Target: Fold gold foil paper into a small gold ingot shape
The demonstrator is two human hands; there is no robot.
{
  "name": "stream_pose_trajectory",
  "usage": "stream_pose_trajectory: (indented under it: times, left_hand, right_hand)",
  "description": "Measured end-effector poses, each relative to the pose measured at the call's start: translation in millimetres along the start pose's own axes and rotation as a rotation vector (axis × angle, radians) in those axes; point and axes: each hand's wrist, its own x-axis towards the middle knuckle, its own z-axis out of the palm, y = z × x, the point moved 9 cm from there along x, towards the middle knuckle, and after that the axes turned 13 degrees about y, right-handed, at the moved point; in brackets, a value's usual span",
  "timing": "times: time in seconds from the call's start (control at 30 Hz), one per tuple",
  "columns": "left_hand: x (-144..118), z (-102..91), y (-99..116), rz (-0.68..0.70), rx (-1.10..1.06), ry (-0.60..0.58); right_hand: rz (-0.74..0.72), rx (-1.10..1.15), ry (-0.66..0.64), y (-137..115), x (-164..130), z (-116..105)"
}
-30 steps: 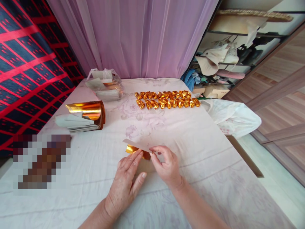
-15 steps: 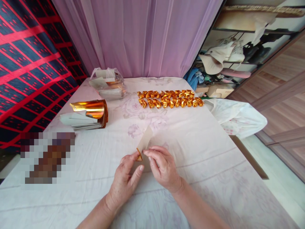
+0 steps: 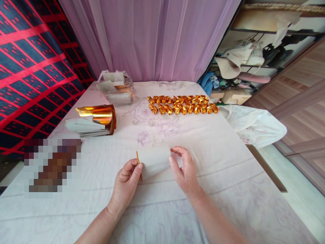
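A foil paper sheet (image 3: 155, 156), pale side up, is stretched between my hands above the tablecloth. Along its left edge runs a narrow folded gold strip. My left hand (image 3: 127, 178) pinches that strip between thumb and fingers. At the right edge, the thumb and fingertips of my right hand (image 3: 186, 171) hold the sheet, the other fingers curled. Further back lie two rows of folded gold foil pieces (image 3: 184, 107). To the left rests a stack of gold foil paper (image 3: 103, 117), curled, with pale undersides showing.
A clear plastic bag (image 3: 116, 88) with more paper stands at the back left of the table (image 3: 106, 217). A blurred patch (image 3: 54, 166) covers something at the left. A white bag (image 3: 259, 125) and a shelf (image 3: 254, 67) with caps and shoes are at the right.
The sheet has turned from angled upward to lying nearly level, its pale face now broad in view. My right hand has shifted from the folded end to the sheet's right edge.
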Motion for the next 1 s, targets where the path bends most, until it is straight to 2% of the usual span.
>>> stream_pose_trajectory:
  times: [0.1, 0.17, 0.27, 0.4, 0.47, 0.53, 0.63, 0.73, 0.8, 0.87, 1.0]
  left_hand:
    - [-0.7, 5.1, -5.7, -0.078, 0.014, -0.063]
    - [-1.9, 8.6, -10.4, -0.125, 0.03, -0.109]
    - [-3.5, 12.3, -16.3, -0.17, 0.075, -0.167]
    - [-1.5, 10.2, -15.6, -0.109, 0.137, -0.171]
    - [-0.4, 8.6, -13.0, -0.028, 0.189, -0.169]
    - [0.1, 7.6, -4.5, 0.128, 0.266, -0.162]
    - [-8.8, 14.7, 19.9, 0.519, 0.422, -0.201]
    - [-27.8, 31.8, 29.7, 0.849, 0.625, -0.357]
    - [-34.4, 39.6, 24.6, 0.93, 0.761, -0.447]
    - [-36.3, 43.3, 17.3, 0.94, 0.858, -0.501]
    - [-38.7, 46.0, 9.4, 0.951, 0.923, -0.535]
  right_hand:
    - [0.225, 0.094, -0.154, 24.5, -9.1, 16.9]
    - [0.311, 0.151, -0.21, 32.3, -16.2, 25.3]
    - [0.356, 0.13, -0.196, 40.9, -19.4, 26.5]
    - [0.293, -0.103, -0.149, 50.8, -13.5, 16.1]
    - [0.244, -0.214, -0.154, 53.8, -10.6, 13.1]
    - [0.212, -0.273, -0.18, 56.1, -9.7, 13.9]
    - [0.166, -0.323, -0.206, 56.5, -10.3, 17.3]
    - [0.111, -0.364, -0.227, 54.2, -11.6, 21.5]
    - [0.085, -0.38, -0.241, 53.1, -12.3, 24.0]
    - [0.078, -0.388, -0.245, 53.6, -12.2, 25.1]
    - [0.104, -0.364, -0.238, 56.8, -11.3, 25.0]
